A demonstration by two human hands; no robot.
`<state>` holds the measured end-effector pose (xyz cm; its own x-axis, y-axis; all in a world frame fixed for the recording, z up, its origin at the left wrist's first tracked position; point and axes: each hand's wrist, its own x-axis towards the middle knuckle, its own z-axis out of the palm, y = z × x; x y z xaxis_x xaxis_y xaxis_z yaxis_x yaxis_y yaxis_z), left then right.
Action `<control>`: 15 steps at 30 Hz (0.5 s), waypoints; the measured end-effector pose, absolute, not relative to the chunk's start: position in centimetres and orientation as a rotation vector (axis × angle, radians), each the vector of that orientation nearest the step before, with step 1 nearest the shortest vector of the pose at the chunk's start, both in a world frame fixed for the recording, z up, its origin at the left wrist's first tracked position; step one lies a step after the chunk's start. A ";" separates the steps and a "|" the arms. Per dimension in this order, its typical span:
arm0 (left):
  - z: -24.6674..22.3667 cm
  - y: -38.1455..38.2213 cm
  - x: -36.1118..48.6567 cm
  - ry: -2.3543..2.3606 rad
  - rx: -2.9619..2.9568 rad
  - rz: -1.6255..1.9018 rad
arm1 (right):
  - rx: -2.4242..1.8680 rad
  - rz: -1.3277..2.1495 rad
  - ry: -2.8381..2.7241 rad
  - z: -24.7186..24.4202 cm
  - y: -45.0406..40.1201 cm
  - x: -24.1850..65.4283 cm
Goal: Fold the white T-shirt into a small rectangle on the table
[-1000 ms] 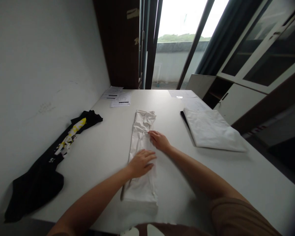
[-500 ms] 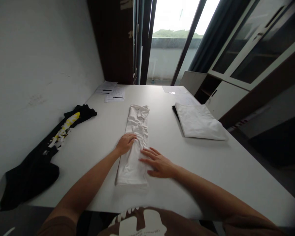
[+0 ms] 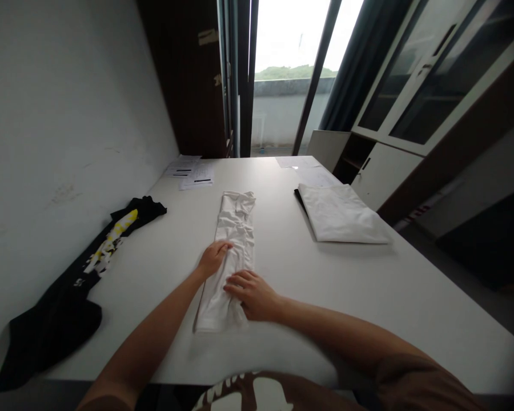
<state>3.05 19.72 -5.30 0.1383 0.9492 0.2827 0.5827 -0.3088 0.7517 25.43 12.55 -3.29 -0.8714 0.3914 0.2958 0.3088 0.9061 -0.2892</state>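
A white cloth (image 3: 236, 228), folded into a long narrow strip with wrinkles along it, lies lengthwise on the white table (image 3: 282, 354). On its left edge, about midway along, rests my left hand (image 3: 214, 258), its fingertips on the fabric and its fingers close together. My right hand (image 3: 252, 294) lies over the right side of the strip's nearer part, fingers bent, with the thumb tucked low by the edge. Whether either hand pinches the fabric is not clear.
At the left by the wall lies a black garment (image 3: 55, 319) with a yellow and white print. A folded white cloth (image 3: 342, 214) sits at the right over something black. Papers (image 3: 197, 174) lie at the far left, more sheets (image 3: 304, 165) at the far edge.
My right hand has moved left, further onto the strip, and its fingers have drawn together. My left hand stays at the left edge. The whole view has shifted slightly.
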 end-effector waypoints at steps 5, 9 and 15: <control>-5.2 19.7 3.1 1.475 1.981 1.019 | -0.517 0.338 -2.730 -3.7 12.3 24.4; -4.7 19.4 3.2 1.453 2.054 1.019 | -0.370 0.618 -2.656 -3.4 12.6 24.6; -3.9 18.6 3.2 1.285 2.294 0.947 | -0.105 1.467 -2.358 -0.4 12.0 26.0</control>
